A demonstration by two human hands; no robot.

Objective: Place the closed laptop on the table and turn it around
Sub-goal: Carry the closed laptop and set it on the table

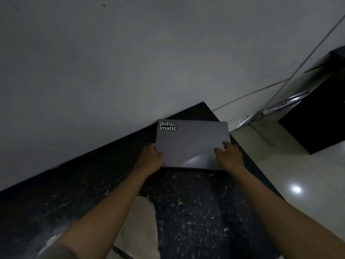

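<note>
A closed grey laptop (190, 143) with a white "Informatic" sticker at its far left corner lies at the far end of a dark speckled table (196, 212), close to the wall. My left hand (152, 157) grips its near left edge, thumb on the lid. My right hand (228, 156) grips the near right corner, fingers spread on top. Whether the laptop rests fully on the table or is slightly lifted I cannot tell.
A pale wall (112, 62) runs along the table's left side. A torn piece of cardboard (141, 227) lies on the table between my forearms. To the right are a glossy tiled floor (298, 184), a black cabinet (317, 118) and a metal bracket with rods (261, 116).
</note>
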